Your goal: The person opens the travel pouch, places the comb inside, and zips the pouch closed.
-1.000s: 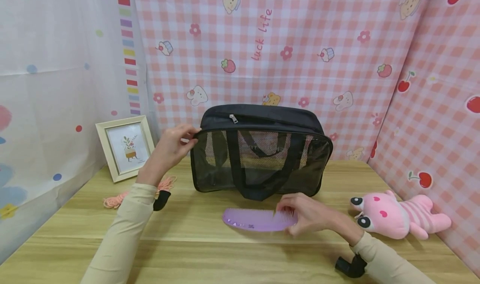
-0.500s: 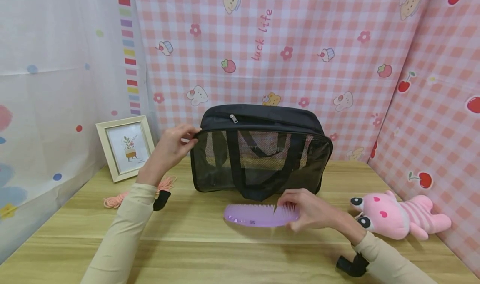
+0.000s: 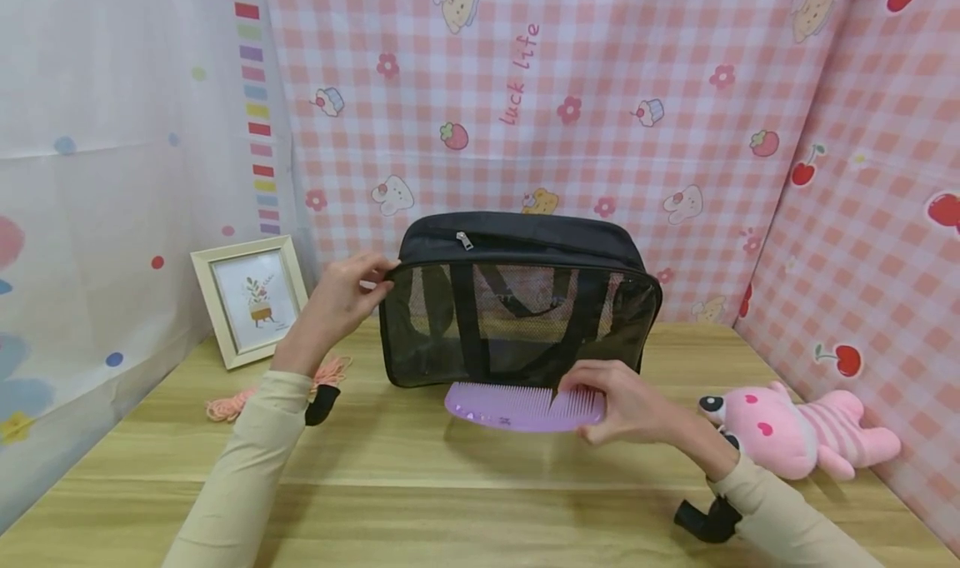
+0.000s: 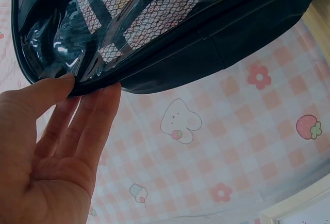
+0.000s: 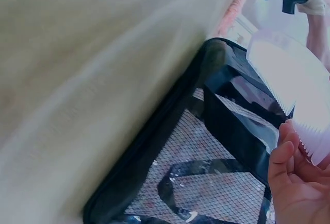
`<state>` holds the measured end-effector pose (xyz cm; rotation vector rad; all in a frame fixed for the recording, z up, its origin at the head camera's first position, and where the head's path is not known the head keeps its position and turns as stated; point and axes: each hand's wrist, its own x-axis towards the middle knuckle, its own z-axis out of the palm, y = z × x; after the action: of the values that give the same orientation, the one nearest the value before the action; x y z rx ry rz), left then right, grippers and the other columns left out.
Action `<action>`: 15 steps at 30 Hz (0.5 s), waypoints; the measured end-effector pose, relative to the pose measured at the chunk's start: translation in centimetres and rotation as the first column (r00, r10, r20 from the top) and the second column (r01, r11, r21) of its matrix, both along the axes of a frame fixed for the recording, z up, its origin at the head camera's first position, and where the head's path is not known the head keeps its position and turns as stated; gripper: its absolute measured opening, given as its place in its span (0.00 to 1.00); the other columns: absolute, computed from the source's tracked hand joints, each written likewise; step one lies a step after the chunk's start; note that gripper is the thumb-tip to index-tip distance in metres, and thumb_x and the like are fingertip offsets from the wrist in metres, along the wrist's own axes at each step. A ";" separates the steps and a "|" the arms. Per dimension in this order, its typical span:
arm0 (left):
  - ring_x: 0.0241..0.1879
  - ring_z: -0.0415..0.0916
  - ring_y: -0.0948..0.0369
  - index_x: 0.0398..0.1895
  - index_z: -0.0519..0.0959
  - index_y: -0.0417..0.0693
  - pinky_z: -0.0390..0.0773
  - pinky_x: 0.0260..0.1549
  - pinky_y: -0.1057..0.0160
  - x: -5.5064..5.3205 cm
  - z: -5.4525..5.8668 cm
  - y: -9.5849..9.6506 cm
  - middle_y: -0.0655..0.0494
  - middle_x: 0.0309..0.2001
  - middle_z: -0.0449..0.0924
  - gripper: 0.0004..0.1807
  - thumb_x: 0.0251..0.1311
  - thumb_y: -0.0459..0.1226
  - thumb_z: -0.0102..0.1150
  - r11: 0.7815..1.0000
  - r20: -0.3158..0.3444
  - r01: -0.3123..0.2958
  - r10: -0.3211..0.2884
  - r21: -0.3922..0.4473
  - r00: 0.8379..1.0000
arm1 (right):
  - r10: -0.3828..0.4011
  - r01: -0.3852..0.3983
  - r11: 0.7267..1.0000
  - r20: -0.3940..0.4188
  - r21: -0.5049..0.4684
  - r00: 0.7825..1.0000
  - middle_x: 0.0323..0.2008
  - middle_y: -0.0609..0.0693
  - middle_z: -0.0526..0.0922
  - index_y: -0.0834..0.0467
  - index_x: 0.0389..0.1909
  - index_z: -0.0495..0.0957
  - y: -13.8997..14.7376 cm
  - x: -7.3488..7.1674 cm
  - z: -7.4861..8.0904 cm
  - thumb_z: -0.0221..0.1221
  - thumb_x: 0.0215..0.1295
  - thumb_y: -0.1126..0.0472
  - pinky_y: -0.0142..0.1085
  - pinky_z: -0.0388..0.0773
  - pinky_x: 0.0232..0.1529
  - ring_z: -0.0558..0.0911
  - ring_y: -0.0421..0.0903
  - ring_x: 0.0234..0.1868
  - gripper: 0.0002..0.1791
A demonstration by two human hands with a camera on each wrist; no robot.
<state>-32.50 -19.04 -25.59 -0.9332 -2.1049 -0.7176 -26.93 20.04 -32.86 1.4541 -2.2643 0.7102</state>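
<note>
Outside the bag [image 3: 525, 322], comb [image 3: 510, 410] in right hand [image 3: 621, 403].

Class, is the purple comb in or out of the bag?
Out: the right hand holds the purple comb in front of the black bag.

The checked backdrop [image 3: 540, 147] reads "luck life", while a mark [image 3: 505, 421] on the purple comb [image 3: 517, 407] is illegible.

Comb [image 3: 510, 410] purple; bag [image 3: 517, 322] black; toy [image 3: 802, 430] pink, striped; backdrop [image 3: 555, 151] pink-white checked.
</note>
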 end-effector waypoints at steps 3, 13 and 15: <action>0.35 0.81 0.50 0.41 0.80 0.37 0.85 0.29 0.56 0.0 -0.1 -0.1 0.42 0.42 0.80 0.11 0.54 0.22 0.62 1.000 0.003 0.002 -0.002 0.006 1.000 | -0.003 0.003 1.000 -0.013 -0.014 1.000 0.40 0.42 0.80 0.55 0.41 0.80 0.0 -0.2 0.6 0.66 0.38 0.60 0.28 0.76 0.33 0.76 0.36 0.36 0.22; 0.35 0.81 0.50 0.43 0.80 0.36 0.85 0.30 0.56 -0.1 -0.1 -0.2 0.42 0.42 0.80 0.12 0.54 0.22 0.62 1.000 -0.004 -0.001 0.001 0.003 1.000 | 0.001 -0.004 0.998 -0.048 -0.066 0.999 0.40 0.45 0.81 0.56 0.42 0.81 0.1 -0.6 4.4 0.68 0.43 0.58 0.26 0.73 0.27 0.76 0.37 0.31 0.21; 0.35 0.81 0.50 0.43 0.80 0.36 0.85 0.30 0.56 -0.1 -0.1 -0.2 0.41 0.42 0.80 0.12 0.54 0.22 0.62 1.000 -0.001 0.002 -0.002 0.003 1.000 | -0.007 0.003 0.997 -0.052 -0.077 0.999 0.40 0.45 0.81 0.56 0.43 0.81 0.3 -0.6 5.3 0.69 0.43 0.59 0.25 0.73 0.26 0.75 0.37 0.30 0.21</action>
<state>-32.62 -19.26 -25.71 -0.9340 -2.1021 -0.7212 -27.58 20.35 -27.56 1.4144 -2.1764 0.7398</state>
